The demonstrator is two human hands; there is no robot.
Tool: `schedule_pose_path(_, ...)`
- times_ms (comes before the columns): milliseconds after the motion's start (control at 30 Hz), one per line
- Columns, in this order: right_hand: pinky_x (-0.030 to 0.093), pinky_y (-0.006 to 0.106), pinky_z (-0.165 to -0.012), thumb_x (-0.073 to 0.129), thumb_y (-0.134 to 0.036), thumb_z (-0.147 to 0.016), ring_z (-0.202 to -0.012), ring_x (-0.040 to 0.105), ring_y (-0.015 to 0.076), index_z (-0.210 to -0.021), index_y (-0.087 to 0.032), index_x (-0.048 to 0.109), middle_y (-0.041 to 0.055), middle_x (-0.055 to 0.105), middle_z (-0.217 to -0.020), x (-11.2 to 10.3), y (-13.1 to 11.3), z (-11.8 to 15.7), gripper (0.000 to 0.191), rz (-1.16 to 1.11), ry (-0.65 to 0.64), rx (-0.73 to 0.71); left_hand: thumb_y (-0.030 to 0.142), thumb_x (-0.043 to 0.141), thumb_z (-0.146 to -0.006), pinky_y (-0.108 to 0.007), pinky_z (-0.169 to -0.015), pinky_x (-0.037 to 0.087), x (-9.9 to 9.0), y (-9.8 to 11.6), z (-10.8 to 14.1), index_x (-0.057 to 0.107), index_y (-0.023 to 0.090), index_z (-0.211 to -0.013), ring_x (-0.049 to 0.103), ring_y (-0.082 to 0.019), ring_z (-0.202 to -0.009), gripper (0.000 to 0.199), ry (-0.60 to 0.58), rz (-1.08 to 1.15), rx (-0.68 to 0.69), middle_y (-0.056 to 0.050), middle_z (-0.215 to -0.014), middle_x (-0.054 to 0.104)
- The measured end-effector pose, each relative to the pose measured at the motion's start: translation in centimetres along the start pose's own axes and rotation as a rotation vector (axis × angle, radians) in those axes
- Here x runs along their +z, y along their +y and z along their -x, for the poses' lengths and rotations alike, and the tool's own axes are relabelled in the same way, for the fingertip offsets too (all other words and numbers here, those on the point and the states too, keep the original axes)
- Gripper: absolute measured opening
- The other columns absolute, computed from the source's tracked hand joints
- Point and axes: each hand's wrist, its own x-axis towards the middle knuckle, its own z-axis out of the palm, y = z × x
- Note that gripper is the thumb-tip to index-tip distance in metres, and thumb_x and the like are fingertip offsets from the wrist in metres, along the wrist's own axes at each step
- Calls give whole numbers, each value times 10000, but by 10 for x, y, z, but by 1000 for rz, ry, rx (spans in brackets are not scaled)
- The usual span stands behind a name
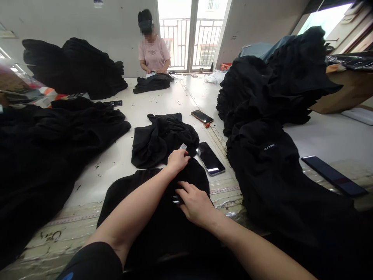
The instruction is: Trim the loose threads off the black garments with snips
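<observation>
Black cloth of a garment (159, 229) lies spread on the tabletop (115, 186) beneath both hands, the left hand (177, 161) resting open and palm-down at its far edge, apparently to steady it, while the right hand (195, 204) curls its fingers over the cloth beside a small pale label (176, 199), though whether they pinch it cannot be told. Just beyond the left hand sits a crumpled black garment (163, 140), with a smartphone (210, 158) past the right hand; tall stacks of black garments (262, 175) crowd the right side, and a co-worker (153, 52) handles another garment at the tabletop's far end.
</observation>
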Motion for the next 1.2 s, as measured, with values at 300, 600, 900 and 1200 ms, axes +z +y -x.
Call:
schedule_pose_path(300,531,296,-653,570,-206,-820,-653,580,119,-1165,-181,546,78,625,-1077,-56,50,-5,348,-627,429,267,404,663,-767,-243,-618,451,-62,13,62,673,162,-901,578,-123,-637,277,-294,583,-134,-20,-750,658)
schedule_pose_path(600,508,279,-672,582,-167,-809,-711,590,138,-910,-188,609,11,639,-814,-64,29,-8,107,-595,331,126,323,751,-705,-286,-776,477,-78,13,109,704,170,-985,637,-175,-808,323,-370,768,-322,-71,-921,712)
schedule_pose_path(900,528,277,-678,595,-130,-809,-769,552,137,-1043,-192,599,47,533,-951,-81,24,6,243,-335,344,-170,280,733,-731,-232,-727,471,-79,16,118,684,180,-1052,628,-140,-772,340,-362,885,-364,-54,-900,710)
schedule_pose_path(1200,529,305,-706,566,-130,-826,-821,552,169,-1063,-203,621,58,552,-918,-79,15,2,254,-185,383,-349,241,720,-733,-217,-656,447,-82,26,119,667,180,-1094,603,-126,-714,369,-460,927,-393,-48,-855,686)
